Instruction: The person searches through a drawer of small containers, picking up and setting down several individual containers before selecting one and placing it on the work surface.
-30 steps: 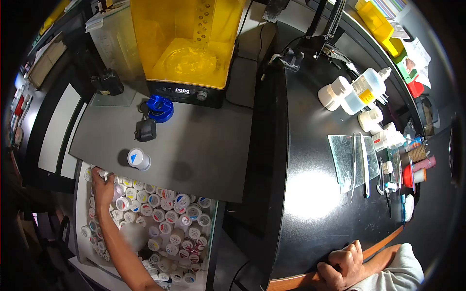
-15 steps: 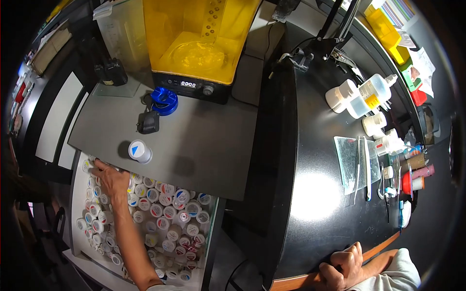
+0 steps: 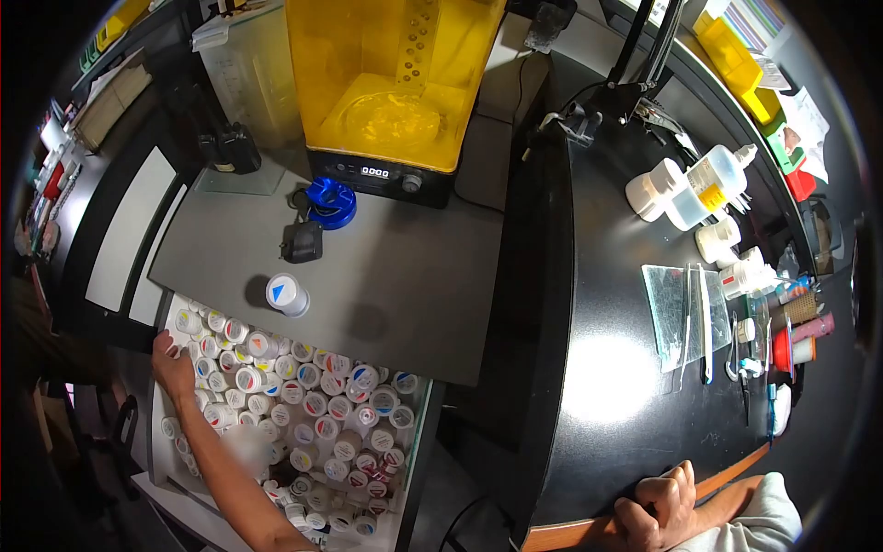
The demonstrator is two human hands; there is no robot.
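My left hand point(image 3: 173, 365) is in the open drawer point(image 3: 158, 419), by its left wall. Its fingers are slightly apart and point down beside the small white jars point(image 3: 248, 379); nothing shows in them. The jars have round lids with coloured marks and lie packed together, some tipped over. A blurred whitish patch point(image 3: 246, 446) shows beside my left forearm. My right hand point(image 3: 660, 509) rests closed in a loose fist on the wooden front edge of the black bench point(image 3: 607, 460). One jar with a blue triangle on its lid point(image 3: 287, 294) stands on the grey top above the drawer.
A yellow-hooded machine point(image 3: 386, 101) stands at the back of the grey top, with a blue ring-shaped object point(image 3: 331, 202) and a black adapter point(image 3: 302, 242) before it. The bench bears a glass plate point(image 3: 664, 304), white bottles point(image 3: 708, 189) and slim tools.
My left hand has moved down along the drawer's left side, and jars near its back have shifted. The view has moved slightly. My right hand stays in place.
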